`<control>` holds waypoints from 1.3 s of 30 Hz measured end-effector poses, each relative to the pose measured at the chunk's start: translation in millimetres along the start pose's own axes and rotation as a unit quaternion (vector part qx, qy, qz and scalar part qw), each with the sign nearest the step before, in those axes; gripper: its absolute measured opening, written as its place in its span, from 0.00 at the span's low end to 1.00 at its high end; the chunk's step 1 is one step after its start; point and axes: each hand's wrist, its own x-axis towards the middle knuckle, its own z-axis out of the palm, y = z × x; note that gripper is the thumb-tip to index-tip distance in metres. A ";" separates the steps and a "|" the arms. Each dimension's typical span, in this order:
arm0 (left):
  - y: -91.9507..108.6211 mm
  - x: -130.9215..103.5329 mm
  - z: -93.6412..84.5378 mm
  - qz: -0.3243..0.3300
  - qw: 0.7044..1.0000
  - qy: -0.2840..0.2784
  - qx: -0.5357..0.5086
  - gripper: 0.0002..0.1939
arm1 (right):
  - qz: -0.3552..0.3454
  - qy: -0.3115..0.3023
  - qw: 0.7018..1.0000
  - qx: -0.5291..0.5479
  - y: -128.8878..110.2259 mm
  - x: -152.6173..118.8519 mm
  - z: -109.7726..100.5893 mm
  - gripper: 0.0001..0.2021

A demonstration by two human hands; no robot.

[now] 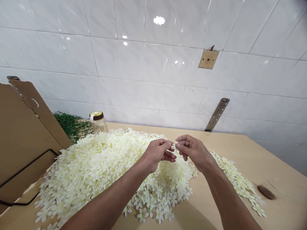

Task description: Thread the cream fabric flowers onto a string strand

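Note:
A large heap of pale cream artificial flowers (103, 166) covers the left and middle of the table. Above its right side, my left hand (161, 153) and my right hand (190, 148) meet almost fingertip to fingertip. Between their pinched thumbs and forefingers is a small white flower (174, 147), partly covered by the fingers. Both hands seem to hold it. Right of my right forearm lies a narrower strip of similar flowers (236, 179).
A clear bottle (99, 125) with a brown and yellow lid stands behind the heap, beside green netting (72, 124). Cardboard (26, 127) and a black wire frame (28, 163) are at left. A dark brown oval object (266, 192) lies at right, near a metal bracket (217, 115) by the wall.

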 end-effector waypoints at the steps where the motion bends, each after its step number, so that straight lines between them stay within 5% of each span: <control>1: -0.5 0.1 0.1 -0.001 1.000 0.000 -0.002 0.09 | 0.000 -0.002 1.000 0.007 1.3 0.3 1.1 0.20; 13: 0.1 -0.6 2.5 0.013 0.999 0.051 0.001 0.05 | -0.017 -0.030 0.999 0.026 2.0 1.6 6.9 0.18; 21: 1.1 1.2 3.6 0.007 0.995 0.095 -0.003 0.05 | -0.112 0.141 0.968 -0.174 -28.7 -16.9 6.3 0.18; 39: -5.1 2.3 0.7 0.012 0.998 0.061 -0.028 0.06 | -0.043 0.029 0.979 -0.195 -9.6 -8.2 9.9 0.17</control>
